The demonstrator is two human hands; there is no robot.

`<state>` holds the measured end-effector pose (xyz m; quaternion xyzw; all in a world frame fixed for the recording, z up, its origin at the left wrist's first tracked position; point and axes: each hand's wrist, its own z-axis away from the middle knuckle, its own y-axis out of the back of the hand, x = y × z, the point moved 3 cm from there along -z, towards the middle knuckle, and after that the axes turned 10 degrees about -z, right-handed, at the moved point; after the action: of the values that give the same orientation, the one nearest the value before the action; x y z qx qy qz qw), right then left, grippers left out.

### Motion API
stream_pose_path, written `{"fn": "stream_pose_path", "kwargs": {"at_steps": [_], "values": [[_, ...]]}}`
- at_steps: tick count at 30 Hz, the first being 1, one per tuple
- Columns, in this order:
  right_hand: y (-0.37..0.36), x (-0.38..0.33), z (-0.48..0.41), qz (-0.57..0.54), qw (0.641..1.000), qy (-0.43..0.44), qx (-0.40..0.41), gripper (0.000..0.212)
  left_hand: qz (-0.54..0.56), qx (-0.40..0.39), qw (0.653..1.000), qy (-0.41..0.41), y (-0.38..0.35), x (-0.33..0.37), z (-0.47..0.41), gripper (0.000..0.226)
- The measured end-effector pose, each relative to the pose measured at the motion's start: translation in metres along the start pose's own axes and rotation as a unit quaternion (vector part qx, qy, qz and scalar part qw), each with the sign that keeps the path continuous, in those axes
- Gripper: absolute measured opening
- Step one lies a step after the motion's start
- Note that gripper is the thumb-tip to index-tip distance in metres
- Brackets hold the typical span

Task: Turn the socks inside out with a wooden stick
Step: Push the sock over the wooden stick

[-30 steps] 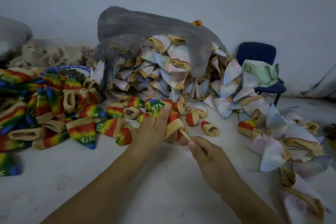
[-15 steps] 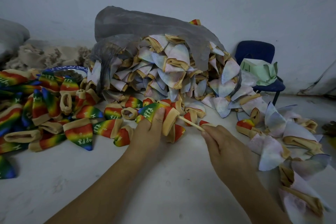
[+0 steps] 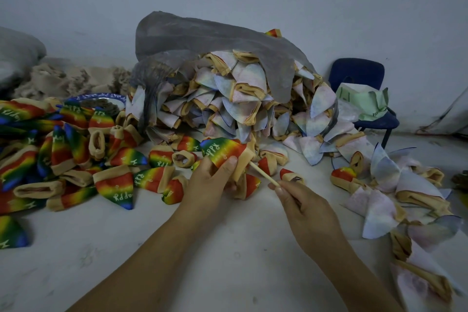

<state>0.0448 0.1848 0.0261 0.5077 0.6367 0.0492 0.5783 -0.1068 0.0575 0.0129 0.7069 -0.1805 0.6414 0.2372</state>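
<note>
We grip rainbow sock (image 3: 222, 151) in left hand (image 3: 210, 180), fingers curled round sock body by tan cuff. Right hand (image 3: 304, 208) pinches wooden stick (image 3: 263, 176); stick enters cuff toward 10 o'clock. Pale sock heap (image 3: 240, 99) at 12 o'clock.

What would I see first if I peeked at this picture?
Probably the big heap of pale socks spilling out of a grey plastic bag in the middle, by the wall. Next come the bright rainbow socks scattered on the left. Up front, the left hand holds one rainbow sock, while the right hand pinches a wooden stick that reaches up to its beige cuff.
</note>
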Motion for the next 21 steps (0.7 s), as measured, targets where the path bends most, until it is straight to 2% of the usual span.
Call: {"fn": "stream_pose_path", "kwargs": {"at_steps": [4,8,14,16,18,20,21], "values": [[0.002,0.004,-0.002,0.016,1.000,-0.024,0.012,0.036,0.126,-0.069,0.989,0.036,-0.006,-0.001,-0.001,0.024],[0.002,0.009,-0.003,0.040,0.999,-0.027,0.004,0.037,0.200,-0.092,0.975,0.041,-0.001,0.003,-0.003,0.021],[0.008,0.017,-0.007,0.061,0.996,-0.059,0.001,0.028,0.205,-0.065,0.976,0.023,0.016,0.007,-0.012,0.033],[0.008,0.018,-0.007,0.070,0.995,-0.068,0.005,0.028,0.253,-0.029,0.967,0.012,0.026,0.012,-0.017,0.028],[0.008,0.021,-0.008,0.077,0.993,-0.088,0.009,0.031,0.384,0.029,0.923,-0.004,0.043,0.020,-0.022,0.027],[0.006,0.023,-0.008,0.084,0.991,-0.109,0.000,0.033,0.516,0.092,0.852,-0.009,0.062,0.020,-0.027,0.049],[0.004,0.022,-0.009,0.081,0.990,-0.114,-0.004,0.034,0.531,0.115,0.839,-0.008,0.067,0.017,-0.029,0.055]]}}
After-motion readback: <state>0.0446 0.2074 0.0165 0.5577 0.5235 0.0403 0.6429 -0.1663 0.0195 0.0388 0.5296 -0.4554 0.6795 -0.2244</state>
